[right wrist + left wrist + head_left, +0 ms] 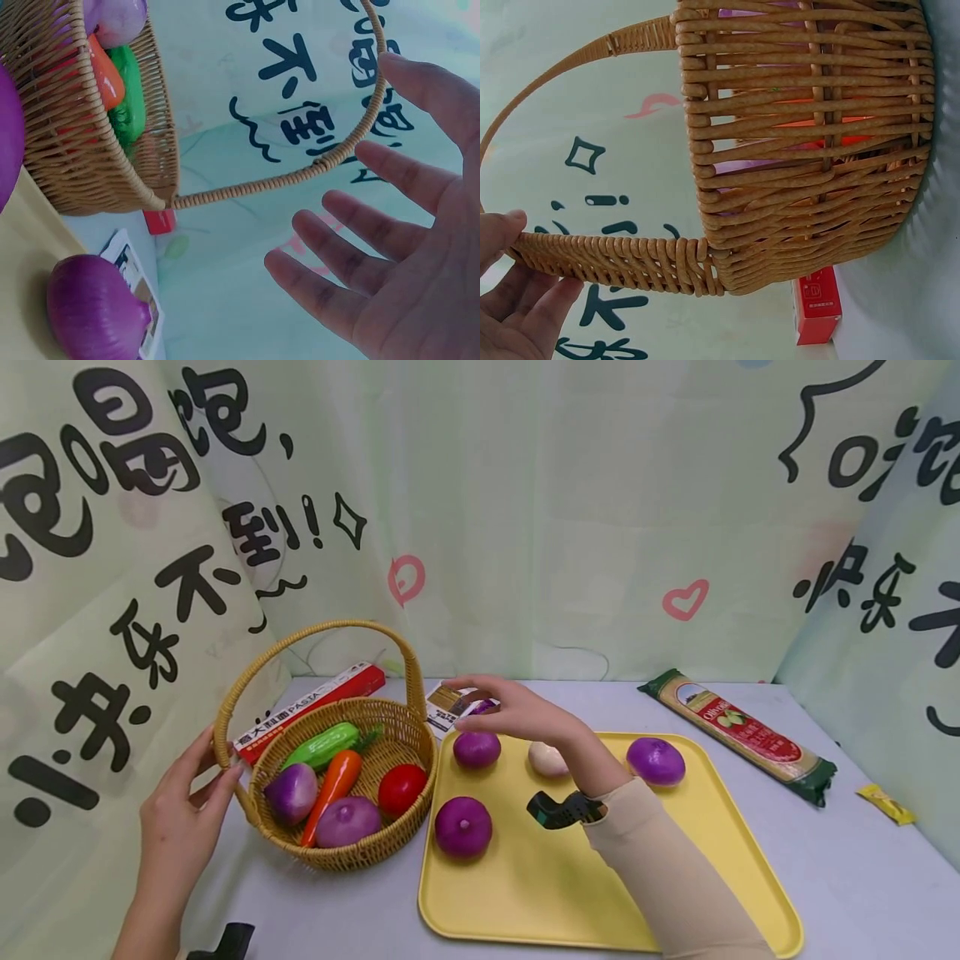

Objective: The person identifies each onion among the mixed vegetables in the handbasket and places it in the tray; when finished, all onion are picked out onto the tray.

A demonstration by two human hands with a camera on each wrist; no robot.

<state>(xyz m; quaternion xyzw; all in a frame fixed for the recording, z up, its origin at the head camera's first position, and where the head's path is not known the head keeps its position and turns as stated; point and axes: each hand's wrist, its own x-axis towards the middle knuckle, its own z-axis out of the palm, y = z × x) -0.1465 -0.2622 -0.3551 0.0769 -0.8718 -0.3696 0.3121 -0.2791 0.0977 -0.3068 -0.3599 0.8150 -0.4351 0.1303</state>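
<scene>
Fingers of my left hand [180,814] pinch the handle [415,681] of a tan wicker basket [345,858] near the left edge of the tabletop [360,918] in the head view. Left wrist view: they curl round it. Right wrist view: my right hand [442,259] spreads wide, empty, near a round purple onion [97,307].

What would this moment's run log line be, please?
left hand: grips handle of basket | right hand: open, empty, near far edge of yellow tray | basket includes: carrot, tomato | tray includes: purple onions
</scene>
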